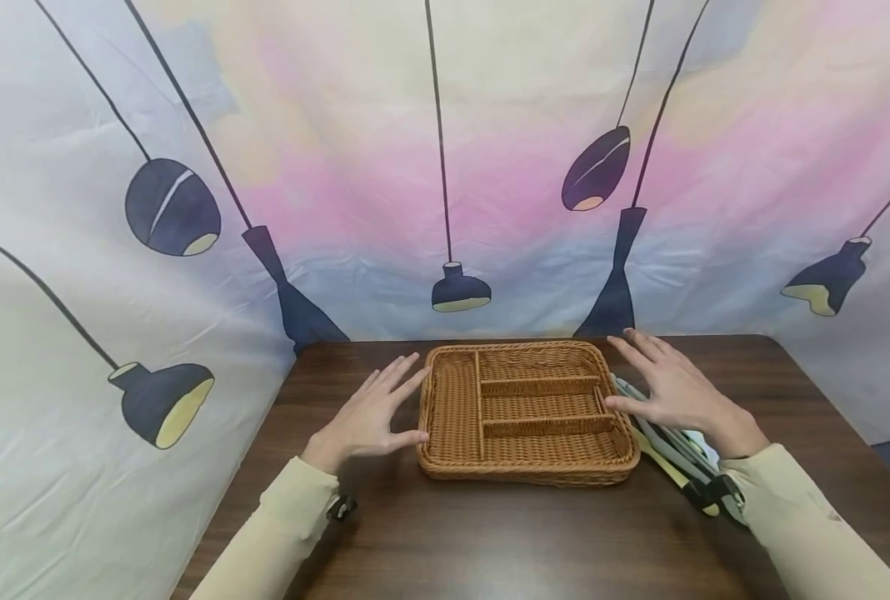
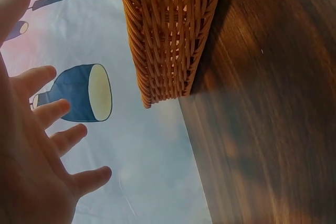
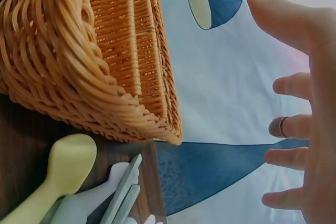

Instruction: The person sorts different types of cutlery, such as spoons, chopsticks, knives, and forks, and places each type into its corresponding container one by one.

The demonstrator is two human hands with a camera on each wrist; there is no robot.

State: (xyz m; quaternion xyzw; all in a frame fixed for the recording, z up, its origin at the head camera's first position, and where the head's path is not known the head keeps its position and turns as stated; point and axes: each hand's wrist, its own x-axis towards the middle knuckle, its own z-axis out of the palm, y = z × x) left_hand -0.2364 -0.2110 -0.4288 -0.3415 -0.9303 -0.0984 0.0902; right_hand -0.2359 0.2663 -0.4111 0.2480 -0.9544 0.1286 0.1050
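A brown wicker basket [image 1: 452,408] with divided compartments sits on the dark wood table, nothing in its compartments. My left hand [image 1: 366,417] is at its left end, fingers spread; the left wrist view shows a gap between that hand and the basket's woven wall [image 2: 168,30]. At the opposite end my right hand [image 1: 677,387] is spread too, holding nothing, and in the right wrist view it appears apart from the basket [image 3: 47,51]. Below and beside the right hand lie several utensils, among them a pale yellow spoon [image 3: 71,163] and grey-green pieces [image 3: 123,192], partly hidden by the wrist.
The wood-grain table [image 1: 520,533] extends around the basket. Behind it hangs a pastel cloth [image 1: 520,167] printed with dark pendant lamps, close to the table's back edge. A small black wrist device [image 1: 342,507] shows under the left sleeve.
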